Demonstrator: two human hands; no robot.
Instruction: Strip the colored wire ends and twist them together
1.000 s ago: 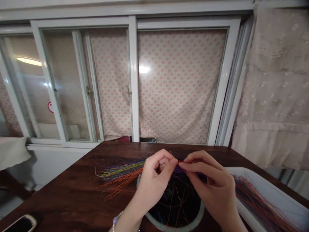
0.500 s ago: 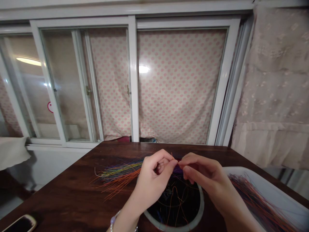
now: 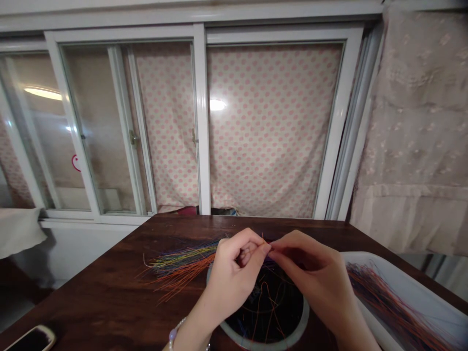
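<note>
My left hand and my right hand meet above a round black dish with a pale rim. Thumb and forefinger of my left hand pinch a thin orange wire, whose tip sticks up past the fingers. My right thumb and forefinger are pressed together right beside it, at the same wire; the exact grip point is too small to see. Inside the dish lie a few loose orange wires. Behind my left hand, a bundle of coloured wires spreads over the table to the left.
To the right, a white tray holds a large heap of orange and dark wires. A phone lies at the near left of the dark wooden table. Beyond the table stands a sliding window with a dotted curtain.
My right fingers have moved left and closed to a tighter pinch against the left fingertips. My left hand has shifted slightly right. The wire bundle and dish stay put.
</note>
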